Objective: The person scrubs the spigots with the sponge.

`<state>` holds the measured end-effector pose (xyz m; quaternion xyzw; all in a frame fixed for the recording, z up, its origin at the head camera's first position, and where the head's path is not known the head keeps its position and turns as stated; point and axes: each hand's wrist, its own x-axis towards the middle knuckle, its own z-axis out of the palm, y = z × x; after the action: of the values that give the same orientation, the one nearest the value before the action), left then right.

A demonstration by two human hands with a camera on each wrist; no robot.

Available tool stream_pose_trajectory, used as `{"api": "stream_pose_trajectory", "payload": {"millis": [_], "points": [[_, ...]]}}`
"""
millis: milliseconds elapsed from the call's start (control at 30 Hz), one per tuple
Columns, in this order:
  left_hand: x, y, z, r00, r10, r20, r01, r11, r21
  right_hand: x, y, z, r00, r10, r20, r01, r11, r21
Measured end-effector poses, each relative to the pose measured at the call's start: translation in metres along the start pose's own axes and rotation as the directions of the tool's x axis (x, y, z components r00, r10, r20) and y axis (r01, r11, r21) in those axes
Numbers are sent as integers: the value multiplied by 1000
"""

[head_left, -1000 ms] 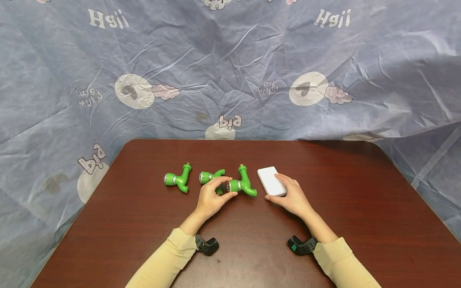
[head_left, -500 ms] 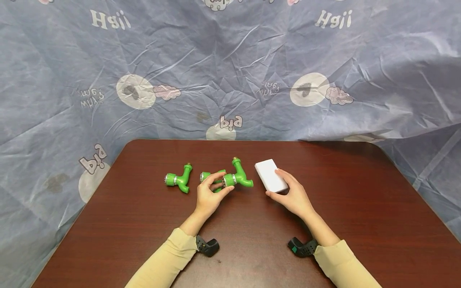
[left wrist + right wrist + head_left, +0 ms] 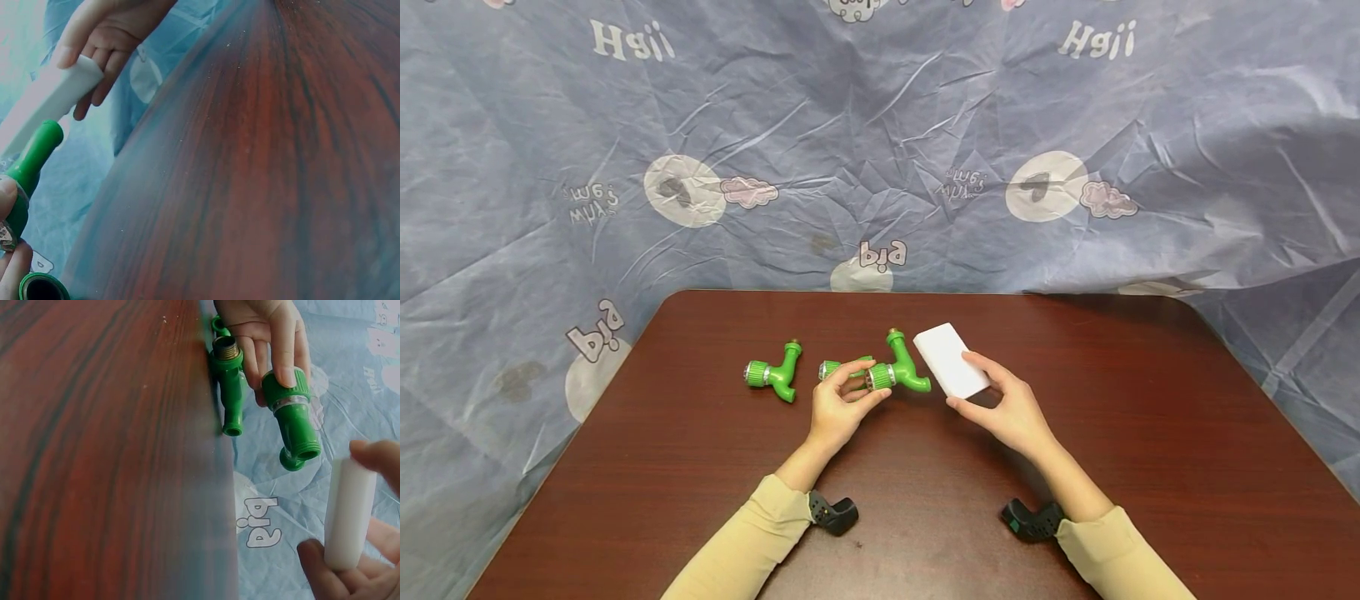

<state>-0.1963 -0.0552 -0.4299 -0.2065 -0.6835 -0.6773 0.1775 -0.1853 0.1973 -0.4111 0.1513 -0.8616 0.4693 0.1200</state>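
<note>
My left hand (image 3: 837,410) pinches a green faucet (image 3: 904,367) by its ribbed knob, between thumb and forefinger. In the right wrist view this faucet (image 3: 298,428) is held up off the table, its spout end toward the white block (image 3: 350,512). My right hand (image 3: 1017,414) grips that flat rectangular block (image 3: 947,360) by its near edges, thumb below and fingers on the right side. A narrow gap separates block and faucet in the head view. Behind my left fingers lies a second green faucet (image 3: 829,368), partly hidden.
A third green faucet (image 3: 784,372) lies on the brown table (image 3: 917,517), left of the others. Black bands with camera mounts (image 3: 833,514) sit on both wrists. A grey-blue printed cloth (image 3: 805,125) hangs behind the table's far edge.
My left hand has lifted the faucet a little up and back. My right hand has raised the white block and brought it leftward, closer to the faucet. The other faucets stay put.
</note>
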Motion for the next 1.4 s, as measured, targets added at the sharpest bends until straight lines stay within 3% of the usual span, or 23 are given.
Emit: {"api": "stream_pose_trajectory", "payload": {"millis": [167, 433, 600, 900, 1067, 1200, 1300, 1400], "points": [[0, 3, 0, 1000, -2, -8, 2, 1000, 9, -1, -3, 2, 997, -74, 27, 73, 997, 29], [2, 6, 1, 1000, -19, -23, 19, 1000, 19, -2, -13, -1, 995, -80, 57, 81, 997, -8], [3, 14, 2, 1000, -25, -13, 25, 1000, -1, -4, -22, 0, 988, -128, 83, 129, 992, -9], [5, 25, 3, 999, -53, 10, 54, 997, -50, -7, -34, 1, 951, -290, 108, 303, 944, -133], [5, 31, 5, 997, -66, 32, 68, 995, -69, -7, -34, -2, 948, -313, 63, 319, 925, -207], [5, 34, 7, 996, -68, 51, 72, 994, -77, -3, -31, -7, 961, -272, -41, 252, 932, -261], [4, 35, 7, 997, -64, 49, 68, 995, -77, -1, -30, -11, 965, -234, -122, 198, 948, -248], [4, 35, 8, 997, -59, 40, 62, 995, -73, -1, -33, -12, 959, -252, -133, 222, 953, -206]]}}
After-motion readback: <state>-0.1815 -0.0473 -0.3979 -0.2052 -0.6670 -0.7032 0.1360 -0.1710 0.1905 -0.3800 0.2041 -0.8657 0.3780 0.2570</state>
